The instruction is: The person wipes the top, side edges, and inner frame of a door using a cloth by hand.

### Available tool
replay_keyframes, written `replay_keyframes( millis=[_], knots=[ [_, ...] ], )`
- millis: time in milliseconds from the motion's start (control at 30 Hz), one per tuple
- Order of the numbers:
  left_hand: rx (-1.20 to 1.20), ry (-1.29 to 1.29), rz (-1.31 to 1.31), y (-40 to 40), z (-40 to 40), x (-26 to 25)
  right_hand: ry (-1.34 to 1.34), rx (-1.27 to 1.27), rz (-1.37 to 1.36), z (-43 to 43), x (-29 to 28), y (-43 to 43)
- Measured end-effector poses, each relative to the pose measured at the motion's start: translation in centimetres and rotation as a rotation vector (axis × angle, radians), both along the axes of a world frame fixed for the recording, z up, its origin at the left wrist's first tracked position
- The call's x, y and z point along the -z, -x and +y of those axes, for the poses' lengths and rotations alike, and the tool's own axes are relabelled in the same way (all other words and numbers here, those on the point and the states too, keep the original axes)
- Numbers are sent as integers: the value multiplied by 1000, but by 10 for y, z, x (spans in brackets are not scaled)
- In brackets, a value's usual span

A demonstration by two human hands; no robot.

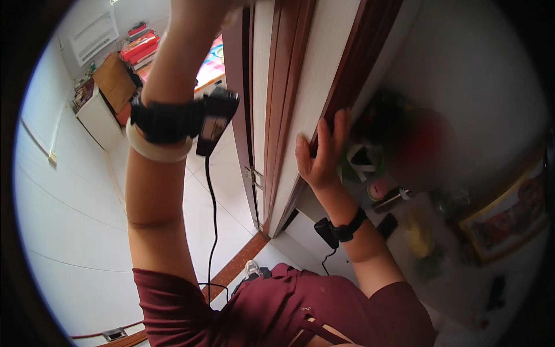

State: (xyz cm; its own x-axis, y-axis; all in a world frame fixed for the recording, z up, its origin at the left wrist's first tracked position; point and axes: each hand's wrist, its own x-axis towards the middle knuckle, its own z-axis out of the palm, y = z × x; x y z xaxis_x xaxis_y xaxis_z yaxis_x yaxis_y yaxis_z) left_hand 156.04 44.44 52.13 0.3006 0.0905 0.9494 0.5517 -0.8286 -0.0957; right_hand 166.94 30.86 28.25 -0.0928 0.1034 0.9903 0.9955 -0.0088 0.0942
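Observation:
My left hand [204, 15] is raised at the top edge, blurred and partly cut off, so its fingers and anything in them are hidden. It is close to the top of the brown door edge [238, 56]. A black strapped device [173, 119] and a pale bangle [158, 147] circle that forearm. My right hand [323, 158] rests against the brown and white door frame [325, 65], fingers spread, holding nothing. Another black device [327, 232] with a cable is strapped to the right wrist. Metal door hardware [255, 177] shows lower down in the doorway.
A reddish-brown threshold [240, 258] crosses the floor. Through the doorway are a white cabinet [99, 119], a leaning wooden board [115, 82], red boxes [141, 45] and a checked tablecloth [212, 65]. A gold-framed picture [505, 217] and a dark phone-like object [387, 226] lie right.

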Motion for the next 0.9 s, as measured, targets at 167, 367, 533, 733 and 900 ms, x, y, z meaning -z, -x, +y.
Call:
replay_keyframes(
  millis=[167, 367, 533, 733, 900],
  knots=[
    [465, -283, -332, -17, 7, 2, 13, -9, 16, -8, -16, 6],
    [551, 9, -210, 8, -9, 114, 1, -20, 78, -18, -47, 17],
    [756, 299, 30, 37, -22, 98, 47, -21, 51, -30, -57, 19],
    [370, -187, 74, 24, 5, -30, 20, -30, 53, -36, -59, 20],
    [544, 369, -337, 35, -37, -164, 27, -21, 53, -43, -60, 25]
  ],
)
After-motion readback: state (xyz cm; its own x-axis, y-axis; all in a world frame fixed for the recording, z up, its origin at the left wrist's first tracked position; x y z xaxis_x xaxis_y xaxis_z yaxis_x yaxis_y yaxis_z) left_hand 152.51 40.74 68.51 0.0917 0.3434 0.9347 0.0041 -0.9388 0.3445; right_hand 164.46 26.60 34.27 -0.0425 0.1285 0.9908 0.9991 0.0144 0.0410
